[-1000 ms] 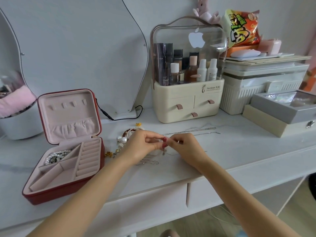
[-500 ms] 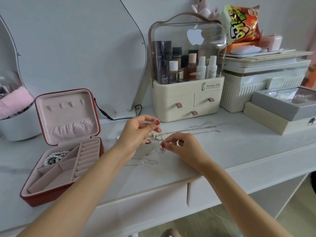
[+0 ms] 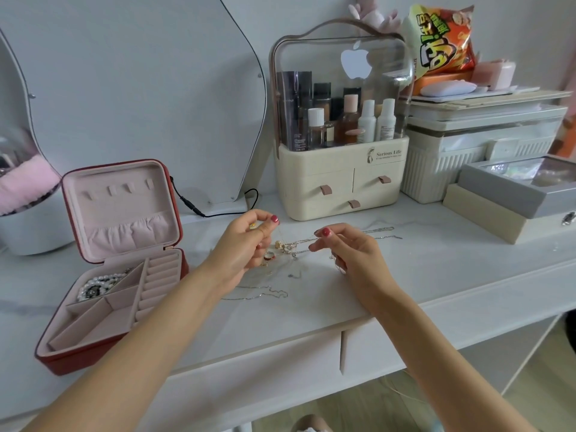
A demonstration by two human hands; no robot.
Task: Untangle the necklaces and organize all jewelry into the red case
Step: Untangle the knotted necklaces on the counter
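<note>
Hands now apart; a second ago both were pinched together low over tabletop (image 3: 405,275). Left hand (image 3: 240,247) lifted, thumb and forefinger pinching fine chain; right hand (image 3: 346,254) pinching other end of necklace tangle (image 3: 288,249), strung between them just above surface. Means knot is being teased open, not yet freed. Loose chain (image 3: 258,293) lies near. Red case (image 3: 109,275) open at left, pearl piece (image 3: 99,285) in far compartment, others vacant.
</note>
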